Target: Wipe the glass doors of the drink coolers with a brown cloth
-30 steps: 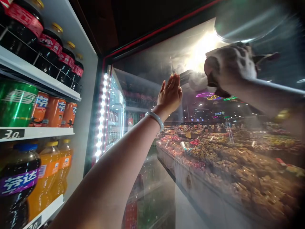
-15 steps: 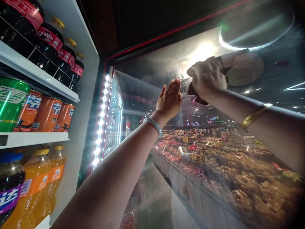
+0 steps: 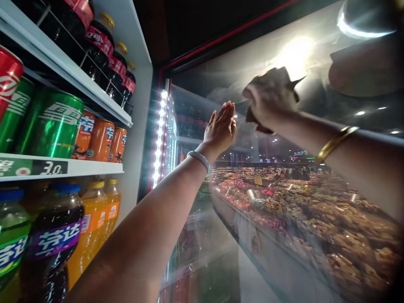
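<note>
Against the glass door (image 3: 214,235) of the drinks fridge, my left hand (image 3: 220,128) lies flat with its fingers stretched upward. My right hand (image 3: 268,101), a little blurred, is bent around a dark cloth (image 3: 255,122) and presses it to the upper part of the glass. Corners of the cloth stick out beside and below the fingers; the palm side is hidden. Hazy streaks show on the glass around a bright light reflection. A pale bangle (image 3: 199,162) is on my left wrist, a gold bangle (image 3: 336,144) on my right.
At left, fridge shelves (image 3: 94,169) hold cola bottles (image 3: 100,40), green cans (image 3: 52,124), orange cans (image 3: 101,136) and large soda bottles (image 3: 57,235). A bright LED strip (image 3: 160,134) runs along the door edge. Through the glass appears a long display of packaged goods (image 3: 315,223).
The view has shifted left, bringing more shelf into sight. My right hand has moved slightly with the cloth over the glass. My left hand stays flat on the door.
</note>
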`<state>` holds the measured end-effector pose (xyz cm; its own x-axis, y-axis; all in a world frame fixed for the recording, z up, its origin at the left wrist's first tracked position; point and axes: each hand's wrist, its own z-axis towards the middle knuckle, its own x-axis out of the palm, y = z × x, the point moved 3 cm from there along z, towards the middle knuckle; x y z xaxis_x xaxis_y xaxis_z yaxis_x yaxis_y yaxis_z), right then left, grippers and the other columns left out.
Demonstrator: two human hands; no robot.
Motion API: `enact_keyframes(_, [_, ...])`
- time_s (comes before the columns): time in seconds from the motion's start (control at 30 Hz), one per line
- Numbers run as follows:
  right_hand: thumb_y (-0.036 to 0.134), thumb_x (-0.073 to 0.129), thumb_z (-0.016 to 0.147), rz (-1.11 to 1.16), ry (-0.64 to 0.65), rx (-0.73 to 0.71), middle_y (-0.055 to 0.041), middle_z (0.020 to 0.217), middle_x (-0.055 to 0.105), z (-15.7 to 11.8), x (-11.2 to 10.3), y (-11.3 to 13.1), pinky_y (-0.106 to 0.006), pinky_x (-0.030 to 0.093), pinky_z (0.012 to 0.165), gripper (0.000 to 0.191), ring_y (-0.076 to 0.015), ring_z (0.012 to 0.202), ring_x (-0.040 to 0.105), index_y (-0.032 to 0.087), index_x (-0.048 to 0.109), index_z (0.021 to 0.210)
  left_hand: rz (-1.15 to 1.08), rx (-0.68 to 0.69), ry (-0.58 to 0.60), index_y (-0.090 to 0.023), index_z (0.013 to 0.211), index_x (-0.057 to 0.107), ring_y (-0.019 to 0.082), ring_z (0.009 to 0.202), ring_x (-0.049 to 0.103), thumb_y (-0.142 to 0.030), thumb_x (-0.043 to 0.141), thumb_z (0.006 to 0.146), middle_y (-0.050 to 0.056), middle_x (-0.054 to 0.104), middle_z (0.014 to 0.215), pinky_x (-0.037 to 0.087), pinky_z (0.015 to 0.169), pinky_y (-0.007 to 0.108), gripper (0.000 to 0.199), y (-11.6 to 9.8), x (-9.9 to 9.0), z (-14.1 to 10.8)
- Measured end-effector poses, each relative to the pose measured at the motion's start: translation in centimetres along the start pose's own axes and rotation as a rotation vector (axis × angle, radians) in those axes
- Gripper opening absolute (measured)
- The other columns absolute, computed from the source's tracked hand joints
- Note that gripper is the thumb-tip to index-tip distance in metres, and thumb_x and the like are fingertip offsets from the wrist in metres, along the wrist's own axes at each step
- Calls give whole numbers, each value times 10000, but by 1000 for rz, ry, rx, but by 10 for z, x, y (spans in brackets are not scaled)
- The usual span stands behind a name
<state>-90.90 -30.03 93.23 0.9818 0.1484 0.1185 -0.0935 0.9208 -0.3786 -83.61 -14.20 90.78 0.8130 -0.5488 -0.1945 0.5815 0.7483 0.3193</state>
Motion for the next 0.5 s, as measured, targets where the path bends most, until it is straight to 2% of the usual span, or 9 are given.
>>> enact_keyframes(0.07, [311,280,1088,6,-2,-32,-128,1522,544,-15,13,30,-598,375,1233,473,-335,1489,399,190,575,1438,-14,-18,-6,-159,1657,282,179,1642,156,-223,316,1009,58,235,1763,60,1351,389,652,5,1,-3])
enact_keyframes(0.13, [304,338,1080,23,40,-135,-87,1579,508,-35,12,42,-567,319,1285,467,-308,1539,355,229,537,1495,-28,-22,-17,-157,1658,277,184,1643,155,-237,327,1011,69,236,1762,75,1351,395,654,13,1,-9])
enact_keyframes(0.2, [318,364,1080,37,71,-169,-88,1545,544,-45,2,36,-547,332,1275,458,-299,1517,390,246,550,1492,-38,-1,-21,-168,1668,243,184,1642,158,-233,306,1018,75,231,1762,83,1349,415,656,24,-1,-17])
enact_keyframes(0.3, [326,372,1081,27,25,9,-130,1468,600,-27,-6,23,-543,379,1210,437,-318,1445,453,201,622,1416,-48,26,-17,-204,1670,238,181,1639,169,-221,295,1020,64,243,1759,78,1345,437,653,43,-3,-26])
enact_keyframes(0.37, [321,342,1087,16,-20,130,-141,1473,595,-9,6,34,-555,367,1202,447,-330,1445,441,157,646,1372,-43,15,-20,-195,1668,245,183,1639,169,-214,295,1018,70,246,1758,74,1344,431,652,55,-4,-31])
enact_keyframes(0.4, [321,324,1092,16,-22,139,-142,1488,584,-3,15,45,-563,356,1209,458,-335,1460,423,141,641,1371,-38,2,-21,-179,1667,246,186,1639,167,-213,293,1017,77,242,1759,74,1344,426,653,60,-4,-33])
enact_keyframes(0.43, [315,310,1095,21,-15,111,-144,1511,567,-2,26,60,-572,339,1224,467,-339,1484,397,130,624,1387,-32,-13,-21,-161,1666,245,189,1640,163,-214,296,1014,85,231,1761,77,1345,421,656,64,-4,-36])
enact_keyframes(0.5, [293,322,1087,46,15,-35,-145,1567,520,-12,43,86,-585,298,1263,473,-344,1538,338,127,565,1458,-24,-43,-24,-147,1666,237,198,1641,160,-236,316,1012,92,220,1763,85,1346,422,665,72,-4,-42])
